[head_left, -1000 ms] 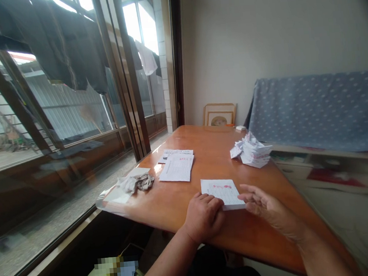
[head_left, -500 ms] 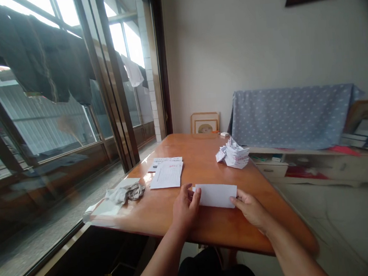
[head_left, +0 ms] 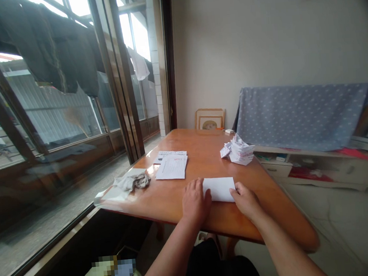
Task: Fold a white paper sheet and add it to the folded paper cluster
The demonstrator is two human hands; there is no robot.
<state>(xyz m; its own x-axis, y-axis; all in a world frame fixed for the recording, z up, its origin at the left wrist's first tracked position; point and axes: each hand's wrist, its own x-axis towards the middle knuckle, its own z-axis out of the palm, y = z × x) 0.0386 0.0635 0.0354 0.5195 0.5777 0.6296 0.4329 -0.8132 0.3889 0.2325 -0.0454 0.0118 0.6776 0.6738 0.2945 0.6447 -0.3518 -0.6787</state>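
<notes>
On the counter (head_left: 200, 143), printed sheets (head_left: 171, 168), a cloth (head_left: 123, 184) and a paper pile (head_left: 240, 151) are spread beyond the white paper (head_left: 221, 189), whose right edge is clamped in the right hand (head_left: 245, 199), its left end covered by the palm-down left hand (head_left: 196, 199), grip unclear.

This looks like a room in a home — laundry (head_left: 64, 58) hangs at the tall windows (head_left: 122, 74) on the left, a dotted cloth (head_left: 298, 117) drapes something above the low cabinet (head_left: 273, 171) at right, and a framed picture (head_left: 209, 123) stands by the far wall (head_left: 242, 34) beyond the polished wooden desk (head_left: 200, 141).
</notes>
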